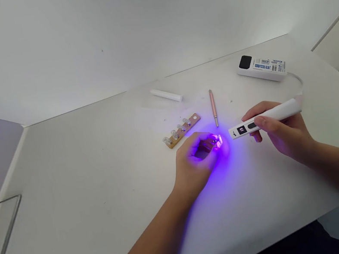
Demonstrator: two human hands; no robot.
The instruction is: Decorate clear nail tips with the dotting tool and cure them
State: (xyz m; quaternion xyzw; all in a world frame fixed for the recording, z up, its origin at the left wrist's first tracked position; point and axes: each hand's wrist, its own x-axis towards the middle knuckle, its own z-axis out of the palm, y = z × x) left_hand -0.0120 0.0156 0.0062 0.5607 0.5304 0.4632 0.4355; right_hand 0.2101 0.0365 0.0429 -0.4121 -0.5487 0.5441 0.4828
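Note:
My left hand [196, 157] pinches a small clear nail tip [218, 140] between thumb and fingertips; violet glare hides its details. In my right hand [284, 133] is a white handheld UV nail lamp [265, 119], its lit display reading what looks like 13. The lamp's front end faces the nail tip across a short gap and bathes it and my left fingers in purple light. Just beyond my left hand lies a nail display strip [186, 130] with several clear nail tips standing on it. A pink metal pen-shaped tool [213, 106] lies between and beyond my hands.
A white pen-like stick [166, 95] lies behind the strip. At the back right sits a white box [262, 68] with a dark square and printed label, a cable running from it. A bent metal frame [9, 232] is at far left. Walls border the white table [96, 157].

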